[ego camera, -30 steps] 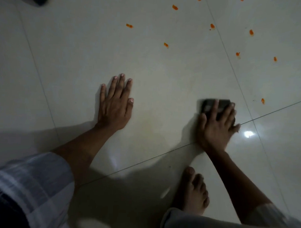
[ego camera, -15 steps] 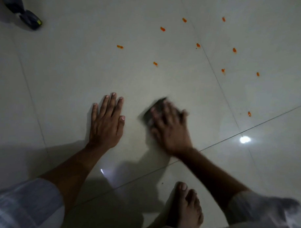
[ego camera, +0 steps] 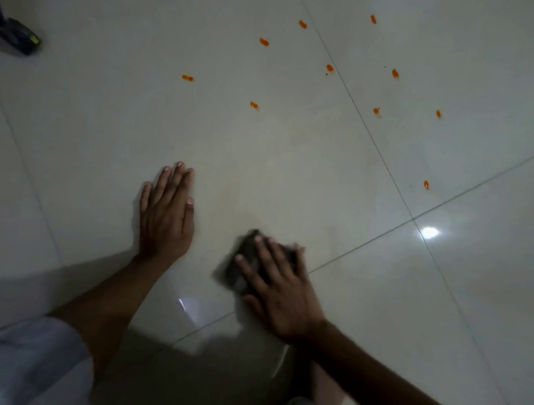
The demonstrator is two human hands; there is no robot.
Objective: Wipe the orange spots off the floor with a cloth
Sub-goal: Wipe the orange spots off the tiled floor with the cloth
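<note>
A dark cloth [ego camera: 245, 262] lies on the pale tiled floor [ego camera: 80, 135] under my right hand [ego camera: 282, 290], which presses flat on it with fingers spread; hand and cloth are blurred. My left hand [ego camera: 165, 217] rests palm down on the floor to the left, fingers together, holding nothing. Several orange spots are scattered on the tiles farther ahead, among them one [ego camera: 254, 105] nearest the middle, one [ego camera: 187, 77] to the left and one [ego camera: 426, 185] to the right. The floor just ahead of my hands carries a faint smear.
A dark object with a yellow mark [ego camera: 18, 37] lies on the floor at the far left. Grout lines cross near my right hand. A bright light reflection [ego camera: 429, 232] shows on the tile at the right. My light clothing fills the bottom corners.
My right hand swept the cloth from the right over to the left, then back toward me along the grout line. The left hand stayed planted.
</note>
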